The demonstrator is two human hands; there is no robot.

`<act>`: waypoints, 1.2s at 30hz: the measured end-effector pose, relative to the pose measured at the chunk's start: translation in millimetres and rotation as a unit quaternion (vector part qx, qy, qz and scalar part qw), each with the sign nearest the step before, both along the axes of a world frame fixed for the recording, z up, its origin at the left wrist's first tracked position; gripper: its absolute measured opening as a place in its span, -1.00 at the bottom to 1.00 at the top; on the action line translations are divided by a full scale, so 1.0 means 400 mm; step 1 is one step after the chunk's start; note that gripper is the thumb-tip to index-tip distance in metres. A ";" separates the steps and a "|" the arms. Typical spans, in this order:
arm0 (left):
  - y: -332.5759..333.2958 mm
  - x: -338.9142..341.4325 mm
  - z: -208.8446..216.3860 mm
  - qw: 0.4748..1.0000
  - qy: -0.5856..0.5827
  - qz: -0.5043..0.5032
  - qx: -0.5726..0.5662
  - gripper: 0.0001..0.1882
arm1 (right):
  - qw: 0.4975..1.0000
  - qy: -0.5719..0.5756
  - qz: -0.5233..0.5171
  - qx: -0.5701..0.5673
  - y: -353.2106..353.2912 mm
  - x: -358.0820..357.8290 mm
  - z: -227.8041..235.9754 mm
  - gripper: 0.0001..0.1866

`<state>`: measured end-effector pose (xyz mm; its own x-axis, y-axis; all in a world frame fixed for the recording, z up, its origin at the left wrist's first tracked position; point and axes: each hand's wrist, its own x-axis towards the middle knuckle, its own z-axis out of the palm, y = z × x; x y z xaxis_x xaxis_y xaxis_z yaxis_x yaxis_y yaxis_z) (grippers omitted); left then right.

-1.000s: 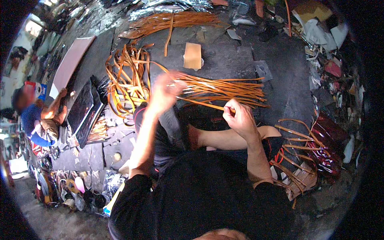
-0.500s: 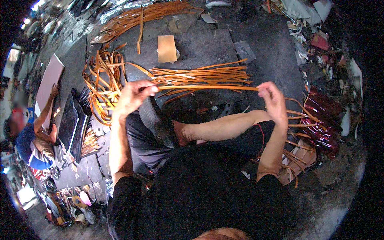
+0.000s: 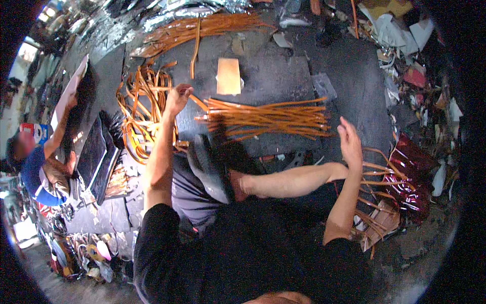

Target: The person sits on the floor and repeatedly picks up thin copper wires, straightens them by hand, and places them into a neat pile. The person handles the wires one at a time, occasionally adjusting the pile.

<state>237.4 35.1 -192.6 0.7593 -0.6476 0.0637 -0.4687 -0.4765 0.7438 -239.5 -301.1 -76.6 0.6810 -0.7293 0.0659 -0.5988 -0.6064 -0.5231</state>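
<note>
My left hand [image 3: 178, 97] is raised over the dark floor with its fingers closed on one orange strip [image 3: 198, 103]. That strip runs down to the near end of a flat bundle of orange strips [image 3: 268, 119] lying in front of my bent leg. My right hand [image 3: 350, 141] hovers past the bundle's right end, fingers apart and holding nothing. Looped orange strips [image 3: 139, 119] lie tangled just left of my left hand.
A tan rectangular piece [image 3: 229, 76] lies beyond the bundle, and more orange strips [image 3: 202, 28] are heaped at the back. A dark red shiny bag [image 3: 412, 175] with orange handles sits at my right. A seated person in blue [image 3: 31, 169] works at the left beside dark flat panels [image 3: 96, 154].
My hands have drawn apart: the left went up and left with a strip, the right swung out to the right and its fingers have opened.
</note>
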 end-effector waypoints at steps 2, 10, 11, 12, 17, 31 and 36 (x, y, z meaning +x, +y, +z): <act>-0.021 0.134 -0.131 0.990 -0.083 0.100 0.055 -0.50 | 0.998 -0.037 0.029 0.042 0.020 0.040 0.009 -0.64; -0.286 0.117 -0.180 0.932 -0.030 0.341 0.120 -0.67 | 0.997 -0.038 -0.020 0.064 -0.014 0.000 -0.060 -0.66; -0.287 0.122 -0.149 0.934 -0.005 0.349 0.079 -0.68 | 0.997 -0.038 -0.019 0.068 -0.014 0.008 -0.055 -0.66; -0.285 0.131 -0.125 0.933 0.019 0.356 0.039 -0.69 | 0.996 -0.037 -0.019 0.074 -0.014 0.016 -0.054 -0.67; -0.410 0.177 0.071 0.931 0.040 0.294 -0.213 -0.67 | 0.995 -0.051 0.027 0.081 -0.007 0.059 -0.046 -0.68; -0.305 -0.556 0.542 0.945 0.132 -0.252 -0.159 -0.87 | 0.948 -0.255 0.169 0.087 0.264 0.250 0.217 -0.57; -0.233 -0.544 0.529 0.943 0.192 -0.185 -0.200 -0.86 | 0.936 -0.278 0.167 0.139 0.338 0.292 0.228 -0.71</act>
<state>19.8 -57.9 19.1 0.5034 -0.8549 0.1251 -0.2069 0.0213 0.9781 -122.6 -165.8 14.7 0.7907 -0.5235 0.3174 0.0116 -0.5054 -0.8628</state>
